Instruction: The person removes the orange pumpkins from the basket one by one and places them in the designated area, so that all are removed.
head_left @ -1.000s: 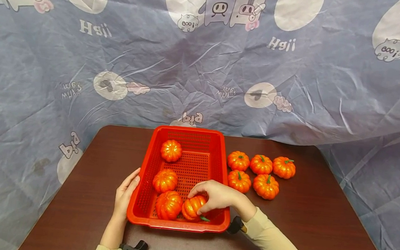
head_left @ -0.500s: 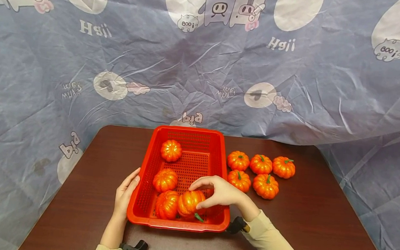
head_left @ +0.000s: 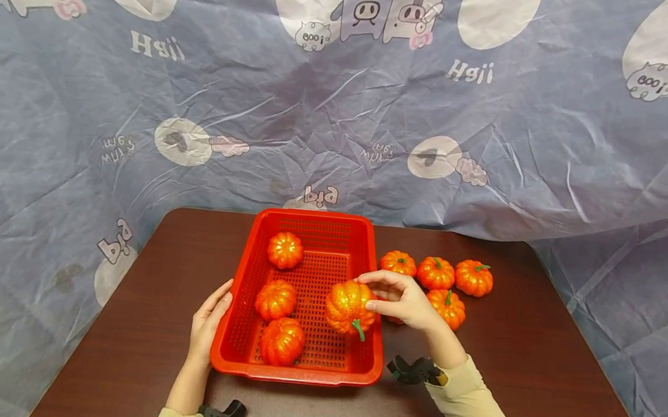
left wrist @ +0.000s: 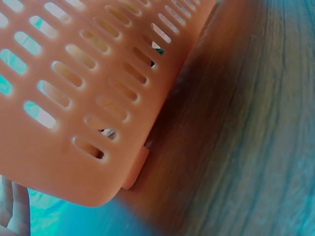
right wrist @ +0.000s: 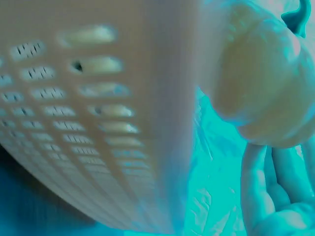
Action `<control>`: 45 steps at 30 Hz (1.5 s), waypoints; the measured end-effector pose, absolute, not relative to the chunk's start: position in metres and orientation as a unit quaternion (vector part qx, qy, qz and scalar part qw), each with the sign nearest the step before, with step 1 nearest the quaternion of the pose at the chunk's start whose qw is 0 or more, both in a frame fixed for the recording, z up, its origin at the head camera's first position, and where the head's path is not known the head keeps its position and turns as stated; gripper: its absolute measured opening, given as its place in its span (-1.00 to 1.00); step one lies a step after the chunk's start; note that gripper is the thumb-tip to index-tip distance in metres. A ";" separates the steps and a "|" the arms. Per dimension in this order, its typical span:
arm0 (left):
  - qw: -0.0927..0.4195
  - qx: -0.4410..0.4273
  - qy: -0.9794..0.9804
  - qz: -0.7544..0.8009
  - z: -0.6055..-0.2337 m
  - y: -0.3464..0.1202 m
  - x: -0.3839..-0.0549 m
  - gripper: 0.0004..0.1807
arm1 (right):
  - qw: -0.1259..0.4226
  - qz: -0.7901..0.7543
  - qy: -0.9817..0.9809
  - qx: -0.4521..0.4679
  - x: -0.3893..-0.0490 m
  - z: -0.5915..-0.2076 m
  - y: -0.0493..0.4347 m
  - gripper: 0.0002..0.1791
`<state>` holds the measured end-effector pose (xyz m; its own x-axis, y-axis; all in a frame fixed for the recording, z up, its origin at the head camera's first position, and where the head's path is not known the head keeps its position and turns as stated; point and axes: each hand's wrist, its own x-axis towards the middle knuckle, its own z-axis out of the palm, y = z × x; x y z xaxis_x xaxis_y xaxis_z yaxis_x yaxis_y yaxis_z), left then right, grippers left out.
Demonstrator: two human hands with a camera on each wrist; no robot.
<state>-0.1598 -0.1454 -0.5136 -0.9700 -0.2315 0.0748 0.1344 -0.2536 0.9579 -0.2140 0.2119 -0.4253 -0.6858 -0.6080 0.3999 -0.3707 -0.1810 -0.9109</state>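
Observation:
Above the right part of the red plastic basket [head_left: 374, 252], my right hand [head_left: 406, 301] holds an orange toy pumpkin [head_left: 346, 305] with a green stem, tilted toward me. The right wrist view shows this pumpkin [right wrist: 266, 78] large, beside the slotted basket wall [right wrist: 167, 98]. My left hand [head_left: 207, 326] rests against the basket's left side with fairly straight fingers. A few of its fingers [left wrist: 17, 209] show at the edge of the left wrist view. Inside the basket, a far pumpkin [head_left: 285, 250], a middle one [head_left: 275, 300] and a near one [head_left: 282, 342] line the left side.
Several more pumpkins [head_left: 474, 278] stand on the brown table [head_left: 512, 356] to the right of the basket, one mostly hidden behind my right hand. A patterned grey-blue cloth [head_left: 318, 114] hangs behind the table.
My right hand has lifted the pumpkin from the near right corner of the basket, moving it up, away from me and right. The left hand and the basket have stayed in place.

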 end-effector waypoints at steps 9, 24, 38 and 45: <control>0.116 0.043 -0.609 -0.783 -0.513 -0.146 -0.160 -0.54 | 0.037 -0.688 0.618 -0.379 -0.210 -0.420 0.243 -0.66; 0.112 0.040 -0.598 -0.793 -0.513 -0.145 -0.159 -0.53 | -0.064 -0.730 0.642 -0.227 -0.200 -0.428 0.303 -0.66; 0.114 0.030 -0.590 -0.799 -0.514 -0.144 -0.159 -0.53 | -0.118 -0.803 0.576 -0.099 -0.189 -0.449 0.360 -0.75; 0.110 0.031 -0.589 -0.800 -0.514 -0.144 -0.159 -0.52 | -0.132 -0.842 0.515 -0.085 -0.185 -0.464 0.383 -0.75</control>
